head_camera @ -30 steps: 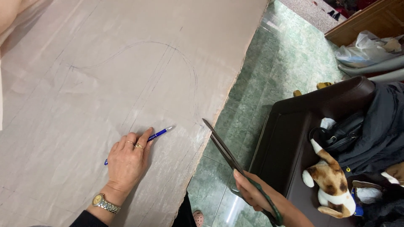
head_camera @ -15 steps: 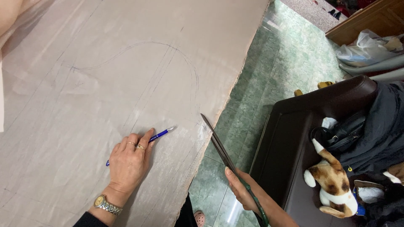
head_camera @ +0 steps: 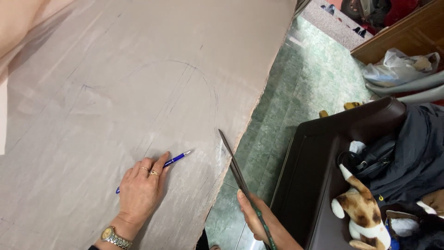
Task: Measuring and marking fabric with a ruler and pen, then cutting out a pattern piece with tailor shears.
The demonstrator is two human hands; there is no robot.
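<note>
Head view: we look down on a large sheet of pale grey-pink fabric (head_camera: 115, 92) spread flat, with a faint pen-drawn arch (head_camera: 185, 78) and some ruled lines on it. Our left hand (head_camera: 138, 192) lies palm-down on the cloth, fingers spread and released, gripping nothing; a blue pen (head_camera: 171, 161) lies under its fingertips, tip pointing towards the cloth's right edge. Our right hand (head_camera: 259, 220) is clenched around the handles of long dark scissors (head_camera: 233, 164), which point up and away, tip just over the frayed right edge of the fabric, near the foot of the arch. The blades look nearly closed, though at this angle we cannot be sure.

Risks as we judge them:
- The arch line is faint. A cut begun at the edge could wander off it, and in this light we would not notice early.
- The left hand presses the cloth well apart from the blades, so the fabric near the edge may lift or pucker as the blades bite, giving a ragged cut.
- The pen is loose under the fingers. It may roll and mark the cloth.
- The cloth edge overhangs a green tiled floor (head_camera: 286, 115), and its weight could drag the sheet sideways.

A dark sofa (head_camera: 314, 153) with a stuffed toy dog (head_camera: 360, 213) stands to the right.
</note>
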